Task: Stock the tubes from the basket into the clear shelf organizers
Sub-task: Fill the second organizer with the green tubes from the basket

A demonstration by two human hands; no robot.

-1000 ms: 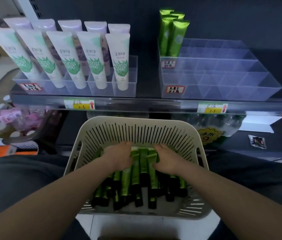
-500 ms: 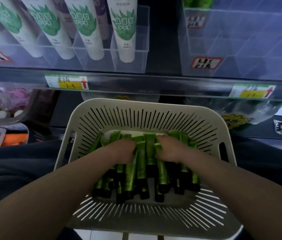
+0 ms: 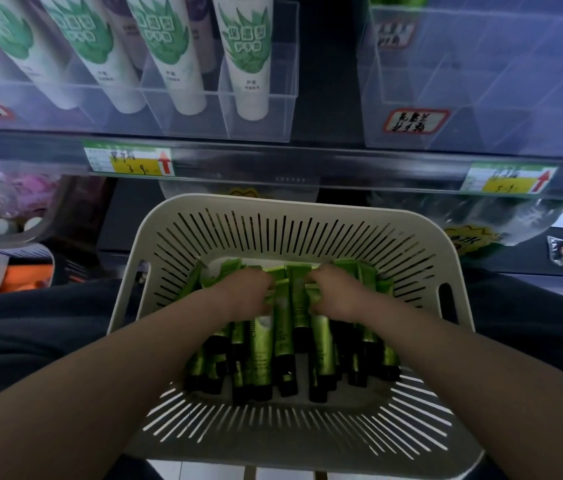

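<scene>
left hand (image 3: pixel 242 294), right hand (image 3: pixel 337 295), curled round tubes (image 3: pixel 262 344)

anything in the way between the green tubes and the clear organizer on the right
Nothing visible. The left hand and right hand grip the green tubes directly; above the basket only the shelf edge fronts the open clear organizer.

green tubes (image 3: pixel 287 337) | piled, black caps nearest | in slotted cream basket (image 3: pixel 294 216)

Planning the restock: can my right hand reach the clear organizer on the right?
Probably yes: nothing stands between the right hand, gripping tubes in the basket, and the organizer above.
</scene>
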